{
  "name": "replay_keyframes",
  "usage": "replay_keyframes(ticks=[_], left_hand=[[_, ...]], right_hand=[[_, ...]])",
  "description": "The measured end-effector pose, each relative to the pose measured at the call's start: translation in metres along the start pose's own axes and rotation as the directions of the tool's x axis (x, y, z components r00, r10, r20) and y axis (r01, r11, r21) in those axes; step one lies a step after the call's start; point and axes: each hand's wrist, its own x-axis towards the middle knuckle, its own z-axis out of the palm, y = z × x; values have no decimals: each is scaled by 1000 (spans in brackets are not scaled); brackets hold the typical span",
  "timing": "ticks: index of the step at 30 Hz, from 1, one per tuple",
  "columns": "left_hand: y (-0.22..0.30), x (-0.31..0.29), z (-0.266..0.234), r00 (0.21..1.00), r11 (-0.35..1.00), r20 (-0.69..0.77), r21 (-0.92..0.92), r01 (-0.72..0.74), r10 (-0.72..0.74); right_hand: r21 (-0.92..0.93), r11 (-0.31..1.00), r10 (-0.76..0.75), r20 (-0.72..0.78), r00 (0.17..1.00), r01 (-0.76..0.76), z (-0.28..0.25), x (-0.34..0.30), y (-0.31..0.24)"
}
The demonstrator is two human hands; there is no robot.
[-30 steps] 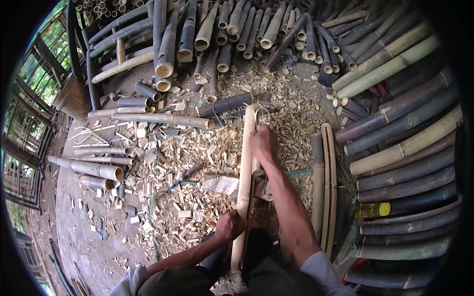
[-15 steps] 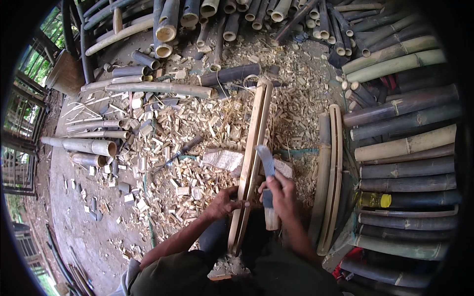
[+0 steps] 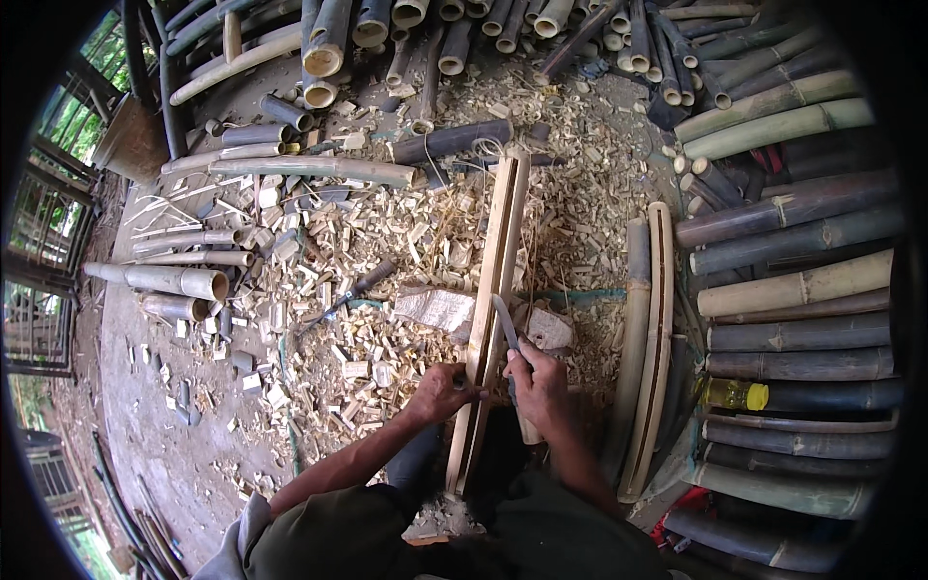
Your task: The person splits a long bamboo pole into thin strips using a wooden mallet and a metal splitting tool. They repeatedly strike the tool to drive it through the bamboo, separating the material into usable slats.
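A long slotted bamboo pole (image 3: 495,261) slants up and away from my lap. My left hand (image 3: 443,392) is closed on its near part from the left side, the thumb across the slot. My right hand (image 3: 539,387) grips a knife by its long handle, whose pale end shows below the fist. The knife's grey blade (image 3: 506,322) points up and away, close along the pole's right side; I cannot tell whether it touches. Beneath the pole lies a pale, rough block (image 3: 437,308), showing on both sides of it.
Wood chips (image 3: 329,358) cover the floor. A dark-handled tool (image 3: 371,280) lies among them. Another slotted bamboo pole (image 3: 659,319) lies to my right, beside stacked bamboo lengths (image 3: 797,336) and a yellow-capped bottle (image 3: 737,393). More bamboo (image 3: 319,172) lies ahead and left.
My right hand has turned the knife and brought it down and left. The blade now lies nearer the pole with its narrow side toward me. My left hand keeps its place on the pole.
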Motion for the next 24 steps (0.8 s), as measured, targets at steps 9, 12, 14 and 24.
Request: replay_keyframes(ticks=[9, 12, 14, 24], left_hand=[[-27, 5, 14, 991, 992, -93, -72, -106, 99], [-24, 4, 14, 994, 995, -75, -64, -81, 76], [-18, 4, 10, 1000, 1000, 8, 0, -4, 4], [-20, 5, 5, 999, 998, -23, -60, -35, 34]], right_hand=[[-129, 991, -58, -110, 992, 43, 14, 99, 5], [-140, 990, -25, -113, 993, 9, 8, 122, 0], [-66, 996, 49, -105, 993, -56, 3, 130, -7], [-174, 983, 53, -9, 999, -54, -46, 238, -64]])
